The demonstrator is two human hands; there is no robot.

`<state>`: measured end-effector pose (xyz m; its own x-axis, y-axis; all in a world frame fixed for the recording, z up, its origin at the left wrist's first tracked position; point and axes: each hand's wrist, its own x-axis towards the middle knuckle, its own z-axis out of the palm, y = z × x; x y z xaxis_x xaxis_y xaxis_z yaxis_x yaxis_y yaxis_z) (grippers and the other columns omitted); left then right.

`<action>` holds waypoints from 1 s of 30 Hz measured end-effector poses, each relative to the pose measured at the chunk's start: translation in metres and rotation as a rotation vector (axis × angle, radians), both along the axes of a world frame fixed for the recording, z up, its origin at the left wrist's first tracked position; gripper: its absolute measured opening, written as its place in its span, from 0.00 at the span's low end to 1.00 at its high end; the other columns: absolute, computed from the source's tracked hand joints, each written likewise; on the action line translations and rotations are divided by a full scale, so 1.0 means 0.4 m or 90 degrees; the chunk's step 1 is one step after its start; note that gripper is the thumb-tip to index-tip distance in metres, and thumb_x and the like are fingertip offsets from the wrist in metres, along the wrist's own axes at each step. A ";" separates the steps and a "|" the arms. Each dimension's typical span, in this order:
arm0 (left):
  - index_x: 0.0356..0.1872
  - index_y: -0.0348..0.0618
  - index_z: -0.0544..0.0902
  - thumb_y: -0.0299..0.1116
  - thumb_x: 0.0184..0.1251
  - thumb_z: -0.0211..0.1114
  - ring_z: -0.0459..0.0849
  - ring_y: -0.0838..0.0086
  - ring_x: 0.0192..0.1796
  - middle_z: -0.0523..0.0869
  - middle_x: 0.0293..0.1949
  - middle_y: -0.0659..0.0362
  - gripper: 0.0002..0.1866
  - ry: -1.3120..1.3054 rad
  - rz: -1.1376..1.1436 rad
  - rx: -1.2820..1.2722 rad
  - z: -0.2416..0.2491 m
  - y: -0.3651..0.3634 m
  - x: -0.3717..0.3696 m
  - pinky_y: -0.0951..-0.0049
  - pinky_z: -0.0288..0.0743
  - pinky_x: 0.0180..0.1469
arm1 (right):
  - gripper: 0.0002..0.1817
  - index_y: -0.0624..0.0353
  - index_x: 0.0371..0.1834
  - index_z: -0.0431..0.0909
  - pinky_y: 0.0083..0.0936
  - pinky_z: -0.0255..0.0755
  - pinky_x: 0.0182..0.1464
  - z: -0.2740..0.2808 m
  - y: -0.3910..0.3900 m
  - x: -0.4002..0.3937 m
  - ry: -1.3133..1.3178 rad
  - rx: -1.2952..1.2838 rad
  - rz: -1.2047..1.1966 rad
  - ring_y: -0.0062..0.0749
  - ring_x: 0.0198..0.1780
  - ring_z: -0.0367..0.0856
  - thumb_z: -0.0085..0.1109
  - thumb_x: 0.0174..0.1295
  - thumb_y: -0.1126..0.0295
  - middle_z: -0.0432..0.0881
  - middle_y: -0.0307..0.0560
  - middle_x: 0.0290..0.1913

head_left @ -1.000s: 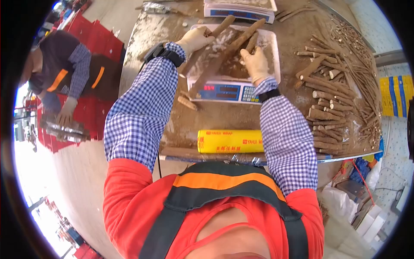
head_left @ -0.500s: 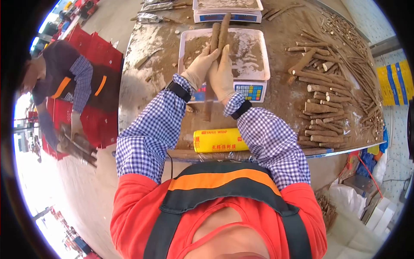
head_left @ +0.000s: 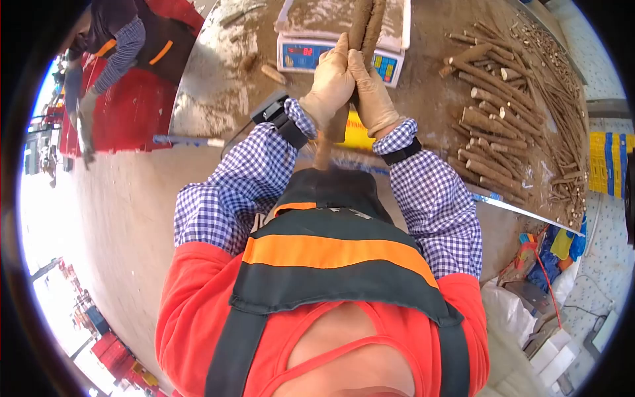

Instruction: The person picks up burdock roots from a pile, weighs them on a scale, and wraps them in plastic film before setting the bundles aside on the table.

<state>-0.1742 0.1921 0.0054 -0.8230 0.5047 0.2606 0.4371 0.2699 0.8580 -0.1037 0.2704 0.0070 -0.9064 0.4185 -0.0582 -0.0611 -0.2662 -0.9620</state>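
Dusty tbl (head_left: 215, 89): digi scale (head_left: 291, 63), yellow box (head_left: 357, 135) nr edge, roots (head_left: 493, 122) on R.

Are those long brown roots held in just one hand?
No, the left hand and the right hand both hold the roots.

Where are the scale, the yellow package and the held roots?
Scale (head_left: 309, 54), head view: on its front display panel.
Yellow package (head_left: 358, 136), head view: its exposed part.
Held roots (head_left: 360, 25), head view: one root's upper stretch.

Roots (head_left: 493, 123) R of scale (head_left: 297, 61) on tbl (head_left: 430, 99)
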 end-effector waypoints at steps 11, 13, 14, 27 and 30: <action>0.65 0.38 0.73 0.66 0.71 0.48 0.74 0.59 0.66 0.77 0.63 0.46 0.39 -0.097 -0.044 -0.434 0.016 -0.314 0.140 0.49 0.57 0.69 | 0.20 0.65 0.46 0.80 0.20 0.76 0.39 0.021 0.083 0.324 -0.227 0.100 0.104 0.26 0.36 0.81 0.69 0.60 0.60 0.83 0.42 0.36; 0.67 0.39 0.73 0.67 0.70 0.47 0.71 0.59 0.69 0.73 0.67 0.44 0.41 0.054 0.078 -0.769 -0.038 -0.362 0.138 0.36 0.49 0.71 | 0.29 0.67 0.56 0.75 0.25 0.77 0.45 0.032 0.128 0.346 -0.156 0.239 0.107 0.29 0.43 0.83 0.72 0.55 0.61 0.84 0.47 0.42; 0.65 0.39 0.74 0.66 0.72 0.44 0.73 0.58 0.68 0.75 0.64 0.43 0.39 0.042 0.079 -0.863 -0.075 -0.369 0.138 0.37 0.50 0.71 | 0.29 0.67 0.56 0.75 0.25 0.77 0.45 0.028 0.151 0.342 -0.148 0.239 0.104 0.29 0.43 0.83 0.72 0.55 0.61 0.84 0.47 0.42; 0.51 0.37 0.80 0.41 0.78 0.50 0.85 0.66 0.47 0.87 0.44 0.59 0.18 -0.254 -0.190 0.090 -0.095 -0.518 0.392 0.58 0.80 0.49 | 0.35 0.56 0.66 0.64 0.38 0.77 0.55 0.007 -0.073 0.193 -0.027 1.006 0.447 0.54 0.56 0.78 0.66 0.56 0.61 0.78 0.60 0.56; 0.58 0.36 0.77 0.40 0.67 0.64 0.84 0.56 0.50 0.84 0.47 0.49 0.24 -0.606 -0.035 0.382 0.073 -0.569 0.402 0.58 0.78 0.53 | 0.34 0.56 0.62 0.67 0.42 0.78 0.46 -0.013 -0.186 0.263 -0.114 0.925 0.623 0.58 0.47 0.82 0.68 0.51 0.63 0.82 0.60 0.46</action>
